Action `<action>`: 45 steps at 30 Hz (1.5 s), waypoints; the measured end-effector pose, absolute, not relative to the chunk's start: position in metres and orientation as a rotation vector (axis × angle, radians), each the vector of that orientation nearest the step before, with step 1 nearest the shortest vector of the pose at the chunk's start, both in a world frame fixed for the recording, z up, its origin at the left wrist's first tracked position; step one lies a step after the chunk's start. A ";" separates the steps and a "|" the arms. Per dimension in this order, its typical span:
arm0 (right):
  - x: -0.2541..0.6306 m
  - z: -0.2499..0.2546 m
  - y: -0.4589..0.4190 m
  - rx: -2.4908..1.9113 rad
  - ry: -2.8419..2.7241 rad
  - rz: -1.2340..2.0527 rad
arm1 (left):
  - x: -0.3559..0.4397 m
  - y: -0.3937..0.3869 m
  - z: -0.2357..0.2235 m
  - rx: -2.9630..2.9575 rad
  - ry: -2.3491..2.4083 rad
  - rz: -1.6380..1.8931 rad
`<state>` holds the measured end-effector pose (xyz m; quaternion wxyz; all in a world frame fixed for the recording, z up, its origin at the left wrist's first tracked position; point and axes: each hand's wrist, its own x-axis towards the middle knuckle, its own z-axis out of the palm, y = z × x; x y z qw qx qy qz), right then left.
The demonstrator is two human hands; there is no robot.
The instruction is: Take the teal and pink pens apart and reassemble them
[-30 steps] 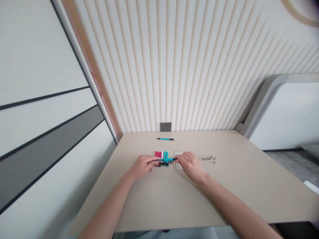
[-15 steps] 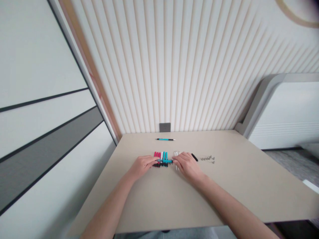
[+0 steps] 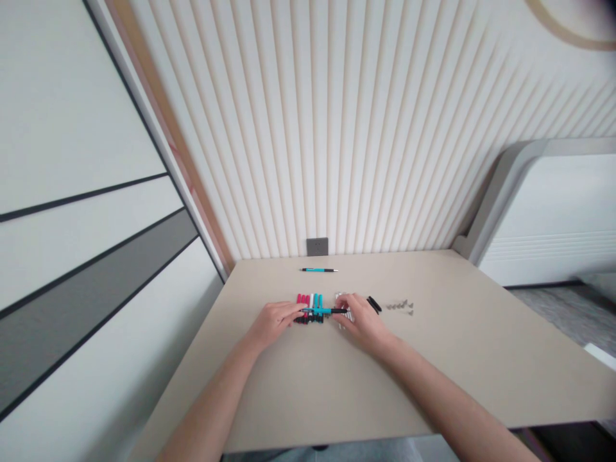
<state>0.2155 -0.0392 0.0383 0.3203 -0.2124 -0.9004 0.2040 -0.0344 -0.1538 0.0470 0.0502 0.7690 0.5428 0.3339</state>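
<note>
My left hand [image 3: 276, 321] is closed on the rear end of a blue pen [image 3: 321, 310] with a black grip, held level above the table. Around its front end, my right hand [image 3: 359, 316] has thumb and fingertips apart, the dark grip showing between them. Beneath the pen lies a row of pen barrels [image 3: 303, 298] in pink, white and blue with black lower parts. Thin clear or white tubes [image 3: 342, 325] lie partly hidden under my right hand. Black pieces [image 3: 374, 304] rest just beyond it, and small metallic tips [image 3: 399, 305] farther right.
Another blue pen [image 3: 319, 270] lies near the back of the beige table [image 3: 289, 398]. A dark socket [image 3: 317, 246] is on the ribbed wall [image 3: 298, 128] behind. A white cabinet [image 3: 144, 308] stands along the left side.
My right fingers have parted at the pen's front end, and its black grip and tip now show between them. My left hand keeps its hold in about the same place.
</note>
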 end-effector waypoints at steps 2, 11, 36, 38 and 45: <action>0.215 0.038 -0.039 -0.514 -2.388 0.542 | -0.034 -0.154 0.048 2.336 1.650 1.026; 0.215 0.039 -0.042 -0.538 -2.371 0.621 | -0.032 -0.154 0.049 2.327 1.636 1.037; 0.217 0.044 -0.041 -0.605 -2.369 0.624 | -0.036 -0.158 0.053 2.267 1.728 1.048; 0.219 0.046 -0.039 -0.677 -2.343 0.602 | -0.039 -0.159 0.056 2.236 1.775 1.097; 0.224 0.049 -0.039 -0.670 -2.350 0.645 | -0.050 -0.162 0.060 2.076 1.887 1.303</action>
